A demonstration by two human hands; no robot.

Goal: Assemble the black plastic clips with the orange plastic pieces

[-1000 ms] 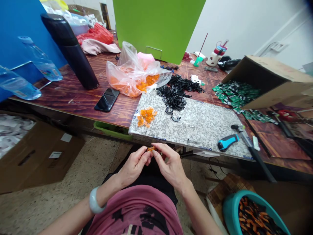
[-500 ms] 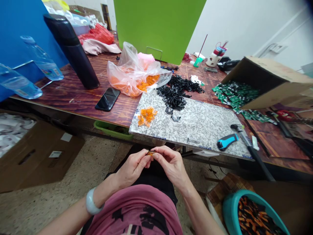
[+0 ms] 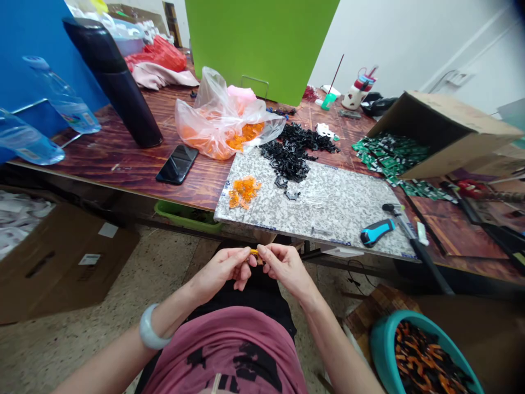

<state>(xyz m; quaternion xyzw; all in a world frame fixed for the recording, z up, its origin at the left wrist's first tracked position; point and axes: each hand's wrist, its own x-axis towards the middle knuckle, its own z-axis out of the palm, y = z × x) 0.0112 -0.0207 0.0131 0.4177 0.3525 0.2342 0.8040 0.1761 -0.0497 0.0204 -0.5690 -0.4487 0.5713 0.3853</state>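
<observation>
A small orange piece (image 3: 254, 252) is pinched between my two hands, above my lap and just in front of the table edge. My left hand (image 3: 225, 268) holds its left end with thumb and index finger, the other fingers curled loosely below. At its right end, my right hand (image 3: 287, 268) grips it with the thumb on top. Dark parts at the piece are too small to make out. Beyond the hands, orange pieces (image 3: 244, 192) lie on a speckled grey slab (image 3: 340, 202), with a heap of black pieces (image 3: 289, 153) behind.
An open plastic bag (image 3: 217, 126), a phone (image 3: 177, 164) and a dark flask (image 3: 118, 87) stand or lie left. At right are a blue-handled tool (image 3: 377, 232), a hammer (image 3: 416, 243) and a carton (image 3: 447, 131) of green pieces. A teal tub (image 3: 381, 350) sits lower right.
The orange piece shows more clearly between my fingertips, and my left hand's lower fingers have loosened and spread. The view has shifted slightly.
</observation>
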